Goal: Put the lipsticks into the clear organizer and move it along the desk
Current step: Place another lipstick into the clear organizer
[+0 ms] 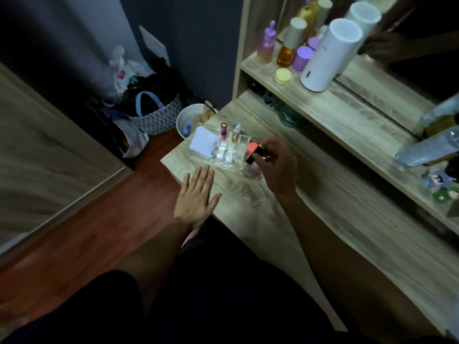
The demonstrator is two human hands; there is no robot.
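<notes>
The clear organizer [229, 156] stands near the left end of the wooden desk [285, 214]. A pink lipstick [223, 131] and a clear, silver-topped one [236, 132] stand upright in its back slots. A white card [203, 144] leans in its left part. My right hand [275, 167] holds a lipstick with an orange top and black base [252, 152] just over the organizer's right side. My left hand [196, 194] lies flat on the desk in front of the organizer, fingers apart, holding nothing.
A shelf [347, 112] above the desk carries purple and amber bottles, a yellow jar [283, 76] and a white cylinder [330, 53]. Plastic bottles lie at the right. A white bin [191, 119] and a patterned bag [156, 112] sit on the floor left of the desk.
</notes>
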